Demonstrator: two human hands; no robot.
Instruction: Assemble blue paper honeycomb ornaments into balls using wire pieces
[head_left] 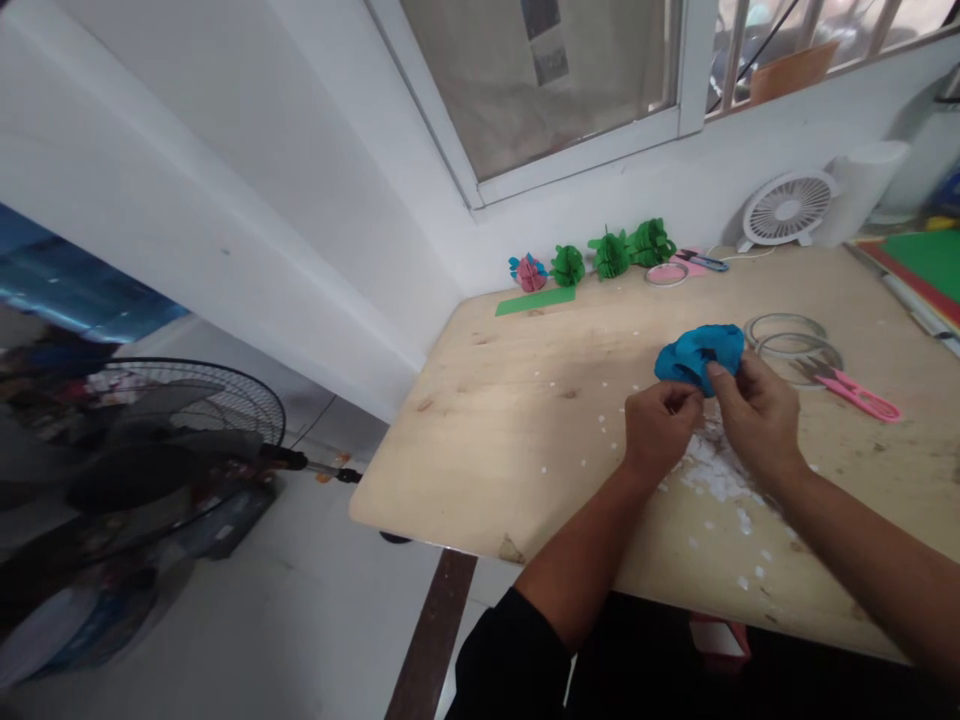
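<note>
A blue paper piece with rounded, folded layers is held above the wooden table. My right hand grips its right side, thumb on the front near a dark opening. Just below its lower edge, my left hand is closed with fingertips pinched together; what lies between them is too small to make out. Small white paper scraps are heaped under my hands. Metal rings and pink-handled scissors lie to the right of my right hand.
Green paper shapes and a pink-and-blue one line the wall behind a green strip. Farther right are blue snips, a white fan and coloured sheets. A black standing fan is left of the table.
</note>
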